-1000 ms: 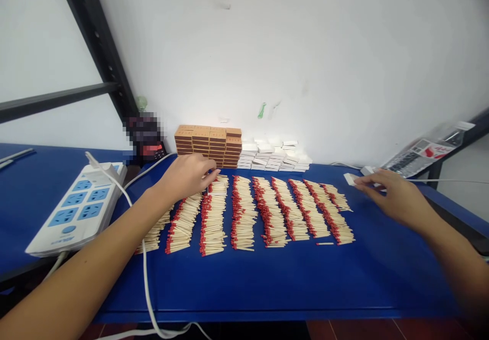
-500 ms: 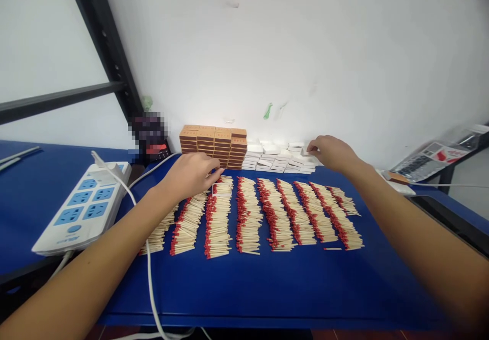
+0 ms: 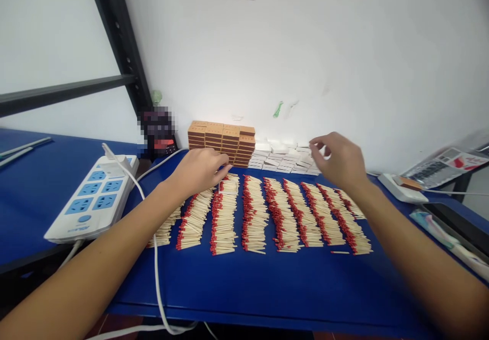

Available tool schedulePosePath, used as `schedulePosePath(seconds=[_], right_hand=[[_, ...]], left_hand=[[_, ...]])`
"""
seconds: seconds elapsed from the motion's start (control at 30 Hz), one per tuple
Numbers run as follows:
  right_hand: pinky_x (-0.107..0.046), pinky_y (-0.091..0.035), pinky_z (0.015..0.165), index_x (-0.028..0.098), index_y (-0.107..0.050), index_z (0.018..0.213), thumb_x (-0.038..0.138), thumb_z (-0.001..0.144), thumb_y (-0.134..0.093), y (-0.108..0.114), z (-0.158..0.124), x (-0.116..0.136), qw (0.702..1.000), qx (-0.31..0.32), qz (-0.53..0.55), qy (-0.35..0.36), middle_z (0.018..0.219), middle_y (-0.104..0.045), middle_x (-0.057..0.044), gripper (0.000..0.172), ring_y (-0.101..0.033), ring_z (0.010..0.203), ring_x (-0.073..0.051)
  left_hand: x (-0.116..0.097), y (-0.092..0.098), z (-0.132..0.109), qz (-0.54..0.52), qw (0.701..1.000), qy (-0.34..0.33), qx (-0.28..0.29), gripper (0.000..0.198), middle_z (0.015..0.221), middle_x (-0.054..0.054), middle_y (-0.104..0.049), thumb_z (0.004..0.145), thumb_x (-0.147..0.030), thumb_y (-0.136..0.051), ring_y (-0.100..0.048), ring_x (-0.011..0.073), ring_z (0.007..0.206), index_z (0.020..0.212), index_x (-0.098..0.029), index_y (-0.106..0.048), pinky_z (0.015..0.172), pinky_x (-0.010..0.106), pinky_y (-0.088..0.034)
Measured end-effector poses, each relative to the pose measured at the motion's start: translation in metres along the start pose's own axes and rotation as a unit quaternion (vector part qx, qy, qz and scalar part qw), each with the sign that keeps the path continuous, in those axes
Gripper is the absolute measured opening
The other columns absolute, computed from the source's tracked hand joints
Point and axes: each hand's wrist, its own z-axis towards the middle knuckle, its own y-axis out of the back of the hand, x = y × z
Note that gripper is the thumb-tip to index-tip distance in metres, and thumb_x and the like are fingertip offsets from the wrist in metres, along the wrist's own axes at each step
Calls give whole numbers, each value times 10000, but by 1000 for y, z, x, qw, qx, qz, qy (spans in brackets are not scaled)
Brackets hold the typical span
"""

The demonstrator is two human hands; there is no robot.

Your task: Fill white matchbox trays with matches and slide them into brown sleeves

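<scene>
Hands: both bare, reaching forward over the desk [image 3: 290,289].
Left hand [image 3: 200,169]: palm down, fingers curled, resting on the far ends of the matches [image 3: 267,212]; grip hidden under the knuckles, so cannot tell whether closed on anything.
Right hand [image 3: 340,161]: lifted off the desk, fingers loosely bent, thumb and forefinger drawn close together; cannot tell whether pinching anything.
Matches: red-headed, laid in side-by-side rows on the desk, spread between the two hands and nearer than both; leftmost rows under the left forearm, rightmost under the right wrist.
Filled tray [image 3: 229,186]: small, white, packed with matches, just at the left fingertips, on top of a row.
Trays [image 3: 282,157]: white, piled low against the wall, just beyond and left of the right fingertips.
Sleeves [image 3: 221,141]: brown, stacked in a block just beyond the left hand, touching the trays.
Power strip [image 3: 95,197]: white with blue sockets, left of the left forearm.
Cable [image 3: 155,248]: white, passing under the left forearm and off the near edge.
White box [image 3: 401,189]: flat, near, to the right of the right hand.
</scene>
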Motion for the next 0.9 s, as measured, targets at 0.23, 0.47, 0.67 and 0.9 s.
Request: schedulePosePath(seconds=[0.23, 0.47, 0.67, 0.9], right_hand=[[-486, -560, 1042, 189, -691, 1317, 388, 1050, -653, -29, -17, 136, 938, 165, 213, 219, 1266, -734, -152, 335, -656, 1220, -310], [-526, -543, 1056, 189, -710, 1323, 290, 1007, -735, -55, -1, 161, 913, 228, 237, 243, 1273, -752, -144, 333, -637, 1226, -325], [-525, -545, 1069, 214, -699, 1363, 381, 1048, -660, -26, 6, 139, 929, 196, 241, 200, 1350, -731, -149, 358, -659, 1245, -325], [-527, -583, 942, 144, -632, 1396, 516, 1096, -488, 34, -45, 8, 990, 111, 28, 88, 1195, -736, -209, 499, -706, 1077, -361]], left_hand=[[0, 0, -1, -11, 999, 30, -28, 258, 829, 93, -791, 1047, -323, -571, -746, 262, 750, 994, -170, -772, 607, 333, -460], [5, 3, 0, -18, 998, 48, -46, 243, 862, 80, -810, 1054, -324, -577, -766, 264, 802, 1020, -175, -767, 617, 333, -462], [7, 3, 0, -22, 997, 49, -49, 238, 874, 78, -816, 1054, -318, -582, -768, 262, 814, 1022, -170, -766, 616, 331, -447], [7, 4, 0, -28, 998, 37, -44, 280, 867, 77, -822, 1062, -327, -559, -774, 259, 805, 981, -171, -777, 617, 332, -453]])
